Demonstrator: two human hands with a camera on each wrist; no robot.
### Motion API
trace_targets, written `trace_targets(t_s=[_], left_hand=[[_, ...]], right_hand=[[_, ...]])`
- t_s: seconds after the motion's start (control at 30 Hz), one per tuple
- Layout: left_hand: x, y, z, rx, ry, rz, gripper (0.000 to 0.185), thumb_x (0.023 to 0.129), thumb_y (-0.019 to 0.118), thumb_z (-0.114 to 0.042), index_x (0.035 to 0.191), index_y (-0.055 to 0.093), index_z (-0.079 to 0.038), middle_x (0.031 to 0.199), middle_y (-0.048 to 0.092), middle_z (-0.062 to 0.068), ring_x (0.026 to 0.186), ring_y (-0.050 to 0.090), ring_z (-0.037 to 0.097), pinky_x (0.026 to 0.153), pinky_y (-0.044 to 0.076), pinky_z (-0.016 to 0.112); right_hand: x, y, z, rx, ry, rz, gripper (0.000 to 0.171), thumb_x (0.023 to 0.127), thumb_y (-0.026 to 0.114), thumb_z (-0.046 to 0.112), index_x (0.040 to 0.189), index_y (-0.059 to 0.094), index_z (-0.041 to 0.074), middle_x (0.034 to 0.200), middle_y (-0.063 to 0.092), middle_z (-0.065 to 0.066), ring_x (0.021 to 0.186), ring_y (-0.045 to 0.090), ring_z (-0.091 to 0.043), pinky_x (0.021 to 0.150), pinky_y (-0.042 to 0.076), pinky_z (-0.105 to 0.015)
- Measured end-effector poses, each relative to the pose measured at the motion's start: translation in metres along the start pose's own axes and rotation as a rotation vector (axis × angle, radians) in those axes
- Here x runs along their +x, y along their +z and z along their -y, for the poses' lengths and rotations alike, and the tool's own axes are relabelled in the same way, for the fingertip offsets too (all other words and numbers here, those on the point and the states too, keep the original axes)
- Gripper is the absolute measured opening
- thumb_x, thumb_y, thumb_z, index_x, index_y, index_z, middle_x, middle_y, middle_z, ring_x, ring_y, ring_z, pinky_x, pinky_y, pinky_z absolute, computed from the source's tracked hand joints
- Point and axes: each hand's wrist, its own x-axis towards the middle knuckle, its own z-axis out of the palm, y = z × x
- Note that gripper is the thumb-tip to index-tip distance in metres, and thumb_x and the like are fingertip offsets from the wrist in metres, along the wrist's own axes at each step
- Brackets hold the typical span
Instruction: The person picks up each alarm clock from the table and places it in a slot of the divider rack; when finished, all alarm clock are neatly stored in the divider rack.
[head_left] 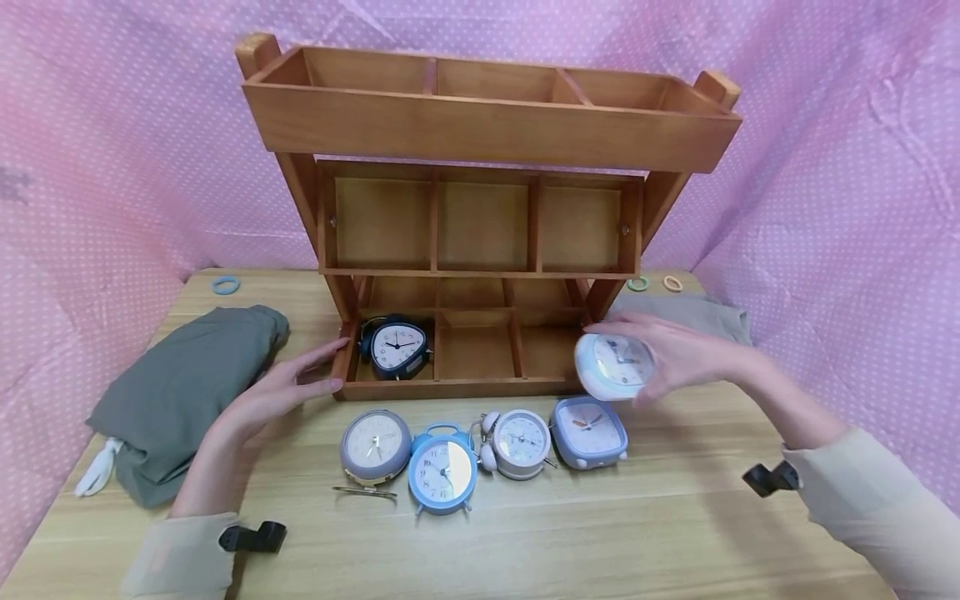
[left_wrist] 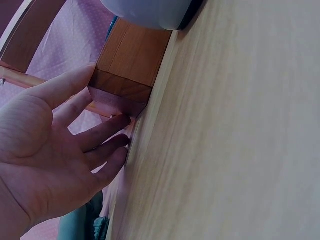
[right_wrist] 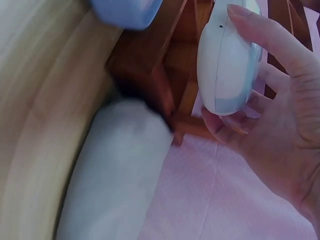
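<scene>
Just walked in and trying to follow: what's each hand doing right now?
Left hand: open, holding nothing, at the wooden rack's lower left end.
Right hand: holding a white clock.

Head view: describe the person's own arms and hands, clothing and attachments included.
The left hand and right hand wear no gloves. The left sleeve and right sleeve look plain and pale beige, with a small black fitting at the end of each.

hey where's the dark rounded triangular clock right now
In the head view, the dark clock sits in the front-left compartment at the bottom of the wooden rack, just right of the left hand.
</scene>
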Motion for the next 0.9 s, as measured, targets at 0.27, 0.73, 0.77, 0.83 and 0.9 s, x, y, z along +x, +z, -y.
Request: trace_targets(t_s=[0.27,0.73,0.77,0.83,0.9], left_hand=[[-0.001,0.001,0.0,-0.01,0.004,0.003,0.077,0.101,0.064,-0.041,0.165,0.024,-0.027,0.173,0.017,0.015,0.158,0.01,0.049,0.116,0.018,0.078],[0.001,-0.001,0.0,0.007,0.011,0.011,0.077,0.102,0.064,-0.04,0.166,0.023,-0.026,0.173,0.016,0.016,0.157,0.01,0.051,0.115,0.019,0.079],[0.001,-0.001,0.0,0.006,0.012,0.011,0.077,0.102,0.064,-0.04,0.166,0.023,-0.026,0.173,0.016,0.017,0.158,0.01,0.051,0.115,0.019,0.079],[0.001,-0.001,0.0,0.004,0.013,0.01,0.077,0.102,0.064,-0.04,0.166,0.023,-0.026,0.173,0.016,0.017,0.158,0.01,0.051,0.115,0.019,0.079],[0.001,0.0,0.0,0.004,0.013,0.01,0.077,0.102,0.064,-0.04,0.166,0.023,-0.026,0.173,0.017,0.017,0.158,0.011,0.051,0.115,0.019,0.079]], right_hand=[[0.057,0.005,0.018,0.087,0.023,0.091,0.104,0.062,0.093,0.036,0.154,0.048,0.022,0.149,0.051,-0.008,0.133,0.051,-0.027,0.108,0.046,-0.054],[0.143,0.029,0.033,0.229,0.021,0.164,0.104,0.071,0.093,0.026,0.159,0.038,0.018,0.15,0.053,-0.006,0.129,0.053,-0.025,0.11,0.047,-0.049],[0.147,0.03,0.034,0.233,0.015,0.166,0.105,0.071,0.093,0.026,0.159,0.037,0.017,0.151,0.051,-0.008,0.13,0.052,-0.026,0.111,0.046,-0.05],[0.153,0.032,0.036,0.229,0.021,0.169,0.107,0.071,0.093,0.027,0.16,0.035,0.016,0.154,0.048,-0.009,0.134,0.05,-0.028,0.114,0.044,-0.052],[0.158,0.034,0.037,0.22,0.034,0.171,0.107,0.072,0.093,0.028,0.16,0.034,0.016,0.155,0.046,-0.01,0.137,0.047,-0.029,0.115,0.043,-0.053]])
